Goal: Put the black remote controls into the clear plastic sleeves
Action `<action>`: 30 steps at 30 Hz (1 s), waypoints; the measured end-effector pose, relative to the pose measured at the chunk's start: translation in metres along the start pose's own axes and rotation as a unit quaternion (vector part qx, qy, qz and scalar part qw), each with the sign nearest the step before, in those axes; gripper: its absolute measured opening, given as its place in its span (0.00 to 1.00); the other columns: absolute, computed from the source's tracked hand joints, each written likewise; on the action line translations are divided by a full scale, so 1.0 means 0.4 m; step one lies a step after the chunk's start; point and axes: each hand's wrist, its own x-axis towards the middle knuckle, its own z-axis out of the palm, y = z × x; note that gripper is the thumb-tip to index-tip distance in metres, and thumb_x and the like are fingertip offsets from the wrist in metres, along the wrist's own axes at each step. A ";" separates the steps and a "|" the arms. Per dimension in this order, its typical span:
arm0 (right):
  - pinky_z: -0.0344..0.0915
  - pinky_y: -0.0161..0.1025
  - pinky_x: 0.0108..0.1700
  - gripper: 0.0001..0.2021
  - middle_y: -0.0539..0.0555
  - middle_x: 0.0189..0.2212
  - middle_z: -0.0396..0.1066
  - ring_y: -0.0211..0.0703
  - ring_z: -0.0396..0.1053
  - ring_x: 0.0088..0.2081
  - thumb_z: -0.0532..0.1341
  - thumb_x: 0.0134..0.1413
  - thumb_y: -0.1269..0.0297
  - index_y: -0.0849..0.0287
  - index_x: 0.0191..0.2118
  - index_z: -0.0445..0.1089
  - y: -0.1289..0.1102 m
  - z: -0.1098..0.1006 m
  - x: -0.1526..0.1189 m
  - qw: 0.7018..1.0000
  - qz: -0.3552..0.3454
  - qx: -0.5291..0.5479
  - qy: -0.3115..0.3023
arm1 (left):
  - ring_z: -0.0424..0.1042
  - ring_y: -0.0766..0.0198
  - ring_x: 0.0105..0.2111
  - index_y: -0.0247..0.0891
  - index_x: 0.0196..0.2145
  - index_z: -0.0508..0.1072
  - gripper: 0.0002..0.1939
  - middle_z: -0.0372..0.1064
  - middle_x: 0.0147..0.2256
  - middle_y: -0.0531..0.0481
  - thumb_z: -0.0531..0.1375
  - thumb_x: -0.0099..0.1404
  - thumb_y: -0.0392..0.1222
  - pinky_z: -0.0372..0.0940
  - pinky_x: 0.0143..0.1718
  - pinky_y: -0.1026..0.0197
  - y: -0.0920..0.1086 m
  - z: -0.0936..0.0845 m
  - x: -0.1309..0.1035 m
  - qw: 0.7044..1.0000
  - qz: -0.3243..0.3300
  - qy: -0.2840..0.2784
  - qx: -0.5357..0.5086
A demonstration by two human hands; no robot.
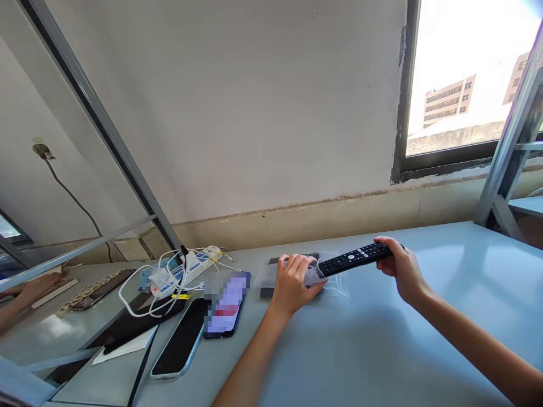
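A black remote control (350, 258) is held level above the table, its left end inside a clear plastic sleeve (313, 276). My right hand (401, 270) pinches the remote's right end between thumb and fingers. With fingers curled, my left hand (293, 282) grips the sleeve around the other end. Behind and below my left hand lies a dark flat item (267, 292), partly covered by clear plastic; its kind cannot be made out.
Left of my hands lie two phones, one with a dark screen (182, 339) and one lit (229, 308). A white power strip (190, 271) with tangled white cables stands behind them. Metal frame bars (110, 135) cross the left side. Another person's hand (38, 288) rests at far left.
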 end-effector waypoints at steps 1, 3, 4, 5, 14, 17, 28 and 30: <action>0.46 0.34 0.14 0.12 0.45 0.09 0.55 0.34 0.51 0.12 0.59 0.35 0.52 0.56 0.23 0.64 0.001 0.001 -0.002 1.000 -0.014 -0.012 -0.009 | 0.70 0.60 0.38 0.41 0.38 0.67 0.11 0.73 0.35 0.52 0.61 0.58 0.45 0.55 0.47 0.55 0.002 0.003 -0.001 1.000 -0.009 -0.023 -0.008; 0.46 0.34 0.14 0.14 0.45 0.09 0.56 0.33 0.50 0.11 0.60 0.35 0.50 0.56 0.23 0.65 0.002 0.003 -0.008 0.998 -0.040 -0.034 -0.028 | 0.69 0.60 0.37 0.41 0.34 0.69 0.09 0.72 0.35 0.52 0.62 0.57 0.46 0.56 0.47 0.54 0.005 0.010 -0.004 0.997 -0.022 -0.072 -0.017; 0.46 0.34 0.14 0.15 0.45 0.09 0.56 0.33 0.50 0.11 0.60 0.36 0.49 0.56 0.24 0.65 0.002 0.004 -0.012 0.997 -0.051 -0.043 -0.040 | 0.69 0.60 0.37 0.41 0.32 0.70 0.09 0.72 0.34 0.52 0.62 0.56 0.46 0.56 0.47 0.53 0.007 0.013 -0.005 0.995 -0.023 -0.092 -0.018; 0.46 0.34 0.14 0.16 0.45 0.09 0.57 0.33 0.51 0.11 0.61 0.36 0.48 0.56 0.24 0.65 0.001 0.006 -0.015 0.995 -0.062 -0.051 -0.051 | 0.69 0.59 0.37 0.41 0.31 0.70 0.08 0.72 0.34 0.51 0.63 0.55 0.46 0.57 0.47 0.53 0.009 0.016 -0.007 0.994 -0.023 -0.107 -0.017; 0.52 0.35 0.15 0.22 0.50 0.10 0.64 0.36 0.57 0.12 0.53 0.44 0.41 0.58 0.25 0.67 0.001 0.008 -0.030 0.962 -0.075 -0.093 -0.244 | 0.68 0.57 0.38 0.41 0.31 0.68 0.08 0.70 0.35 0.50 0.62 0.53 0.43 0.58 0.47 0.51 0.025 0.028 -0.012 0.990 -0.028 -0.138 0.001; 0.53 0.34 0.16 0.21 0.50 0.13 0.67 0.35 0.58 0.13 0.56 0.44 0.43 0.59 0.28 0.69 0.018 0.014 -0.039 0.936 -0.055 -0.126 -0.325 | 0.68 0.57 0.37 0.41 0.31 0.67 0.08 0.69 0.35 0.50 0.62 0.53 0.42 0.58 0.46 0.52 0.028 0.024 -0.009 0.990 -0.036 -0.134 0.005; 0.61 0.34 0.20 0.24 0.54 0.34 0.73 0.41 0.73 0.26 0.52 0.51 0.52 0.56 0.52 0.62 0.083 0.025 -0.078 0.893 0.088 -0.121 -0.424 | 0.69 0.56 0.38 0.41 0.36 0.65 0.10 0.69 0.39 0.46 0.59 0.56 0.44 0.59 0.45 0.53 0.049 0.029 -0.013 0.994 -0.013 -0.109 0.022; 0.63 0.36 0.22 0.24 0.55 0.35 0.74 0.43 0.74 0.28 0.51 0.51 0.54 0.56 0.54 0.61 0.084 0.022 -0.083 0.886 0.116 -0.100 -0.437 | 0.69 0.56 0.39 0.41 0.36 0.65 0.10 0.69 0.39 0.46 0.59 0.57 0.45 0.59 0.44 0.53 0.053 0.031 -0.014 0.994 -0.011 -0.109 0.020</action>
